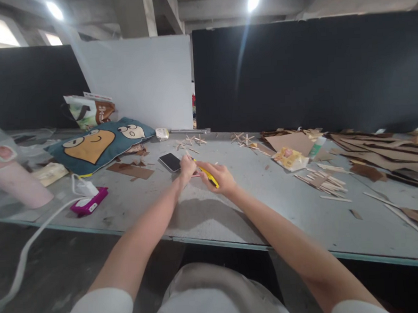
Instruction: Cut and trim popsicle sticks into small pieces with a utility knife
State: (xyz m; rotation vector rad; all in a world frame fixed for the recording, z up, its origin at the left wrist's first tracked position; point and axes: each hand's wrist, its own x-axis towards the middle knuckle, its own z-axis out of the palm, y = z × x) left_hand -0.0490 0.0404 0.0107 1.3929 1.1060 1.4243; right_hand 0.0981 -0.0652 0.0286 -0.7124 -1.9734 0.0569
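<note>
Both my arms reach out over the grey table point(212, 213). My right hand point(220, 177) is closed round a yellow utility knife point(209, 176) whose tip points toward my left hand. My left hand point(187, 168) is pinched on a small thin piece, probably a wooden stick, held against the table; I cannot make it out. A black phone point(170, 161) lies flat just left of my left hand.
A blue cartoon pillow point(98, 145) and a snack bag point(89, 111) lie at the back left. A magenta wipes pack point(89, 202) and a white cable point(30, 243) sit near the left edge. Wooden sticks point(326, 183), cardboard scraps point(379, 155) and a small packet point(290, 158) cover the right side.
</note>
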